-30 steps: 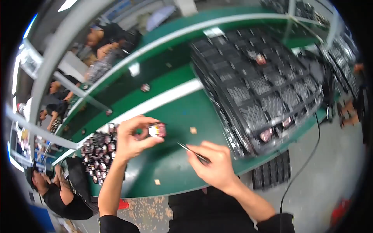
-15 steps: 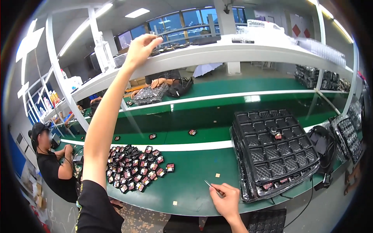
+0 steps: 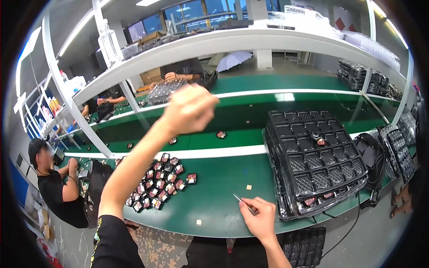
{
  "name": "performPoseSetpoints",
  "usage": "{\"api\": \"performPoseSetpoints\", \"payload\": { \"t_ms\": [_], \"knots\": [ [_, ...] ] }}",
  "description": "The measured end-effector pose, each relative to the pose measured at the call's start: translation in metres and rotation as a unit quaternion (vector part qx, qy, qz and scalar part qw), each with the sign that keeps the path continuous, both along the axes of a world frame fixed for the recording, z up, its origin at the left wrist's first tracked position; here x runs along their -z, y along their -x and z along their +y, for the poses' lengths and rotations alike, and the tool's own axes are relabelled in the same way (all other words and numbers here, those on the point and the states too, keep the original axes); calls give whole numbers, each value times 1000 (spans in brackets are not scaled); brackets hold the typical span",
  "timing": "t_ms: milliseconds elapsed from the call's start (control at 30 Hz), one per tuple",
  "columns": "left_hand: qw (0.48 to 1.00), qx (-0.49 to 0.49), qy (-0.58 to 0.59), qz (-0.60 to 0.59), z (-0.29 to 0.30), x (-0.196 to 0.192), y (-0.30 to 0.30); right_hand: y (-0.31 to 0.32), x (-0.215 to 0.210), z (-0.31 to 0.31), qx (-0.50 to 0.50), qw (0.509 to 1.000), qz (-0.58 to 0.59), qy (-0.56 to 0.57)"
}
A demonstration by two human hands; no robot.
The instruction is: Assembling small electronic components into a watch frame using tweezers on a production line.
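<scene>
My left hand point(image 3: 190, 109) is raised over the far part of the green bench, below the white shelf. Its fingers look curled closed, though motion smears them, and what they hold, if anything, is hidden. My right hand point(image 3: 260, 215) is low above the bench near its front edge, closed around slim metal tweezers point(image 3: 237, 197) whose tip points up and left. Beyond that tip lies a small tan square point(image 3: 249, 187). A pile of small black modules with reddish labels point(image 3: 163, 184) spreads beside my left forearm, one module point(image 3: 191, 179) lying apart.
Stacked black compartment trays point(image 3: 313, 165) stand at the right, a module point(image 3: 318, 139) in the top one. The white shelf point(image 3: 250, 41) spans the bench. Another tan square point(image 3: 199, 222) lies near the front edge. A co-worker point(image 3: 56, 187) sits at the left; another person's hands point(image 3: 174, 77) are across.
My left hand has come down from the shelf top, nearer and slightly right. My right hand keeps its hold on the tweezers with little movement. The whole view has shifted slightly.
</scene>
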State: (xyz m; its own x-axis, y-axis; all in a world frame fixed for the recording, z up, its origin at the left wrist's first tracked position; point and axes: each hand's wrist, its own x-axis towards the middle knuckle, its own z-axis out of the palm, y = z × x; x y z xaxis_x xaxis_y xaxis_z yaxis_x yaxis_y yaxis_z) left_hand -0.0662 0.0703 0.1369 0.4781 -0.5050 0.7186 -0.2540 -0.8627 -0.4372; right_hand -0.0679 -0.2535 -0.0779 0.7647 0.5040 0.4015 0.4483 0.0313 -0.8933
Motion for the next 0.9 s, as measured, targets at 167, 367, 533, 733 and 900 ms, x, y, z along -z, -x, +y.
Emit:
{"api": "performPoseSetpoints", "payload": {
  "t_ms": [167,367,533,733,900],
  "knots": [
    [920,-193,169,295,45,148,-43,2,-5,8,-14,1000,9,14],
    [880,-191,308,306,67,213,-68,6,-1,8,-11,999,20,33],
    [881,-67,350,312,40,198,-41,11,-5,8,-12,999,41,12],
    [747,33,442,495,-37,174,55,1,8,2,31,998,59,-22],
    [812,47,411,411,-65,177,99,2,-1,5,23,998,55,-10]
  ]
}}
